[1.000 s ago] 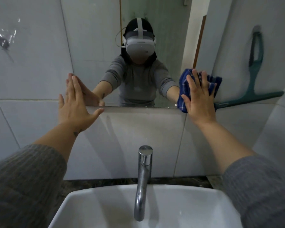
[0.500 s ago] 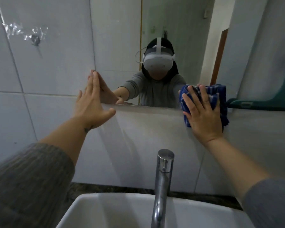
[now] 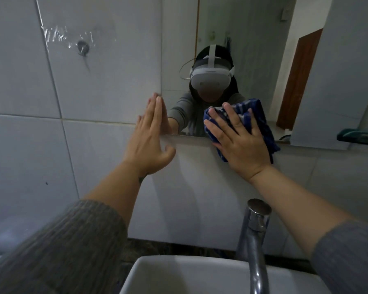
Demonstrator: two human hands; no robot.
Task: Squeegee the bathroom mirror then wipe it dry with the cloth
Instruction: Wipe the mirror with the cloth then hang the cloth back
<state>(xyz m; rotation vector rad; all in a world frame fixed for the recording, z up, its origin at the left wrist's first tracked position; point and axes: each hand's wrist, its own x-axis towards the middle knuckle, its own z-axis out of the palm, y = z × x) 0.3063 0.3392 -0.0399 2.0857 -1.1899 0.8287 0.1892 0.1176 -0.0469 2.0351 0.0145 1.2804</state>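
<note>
The mirror (image 3: 253,39) hangs on the tiled wall above the sink. My right hand (image 3: 238,141) presses a bunched blue striped cloth (image 3: 261,122) flat against the mirror's bottom edge, partly over the tile below. My left hand (image 3: 151,136) is flat and open, fingers together, resting at the mirror's lower left corner. Only the green blade end of the squeegee (image 3: 358,135) shows at the right edge, along the mirror's bottom; its handle is out of frame.
A chrome tap (image 3: 254,236) rises in front of the white sink (image 3: 179,276) at the bottom. Grey tiles (image 3: 94,81) cover the wall to the left, with a taped hole (image 3: 82,47). A brown door (image 3: 300,81) is reflected in the mirror.
My right hand has slid the cloth leftward along the mirror's bottom edge, toward the left hand. The view has swung left, so the squeegee is almost out of frame. The left hand stays at the corner.
</note>
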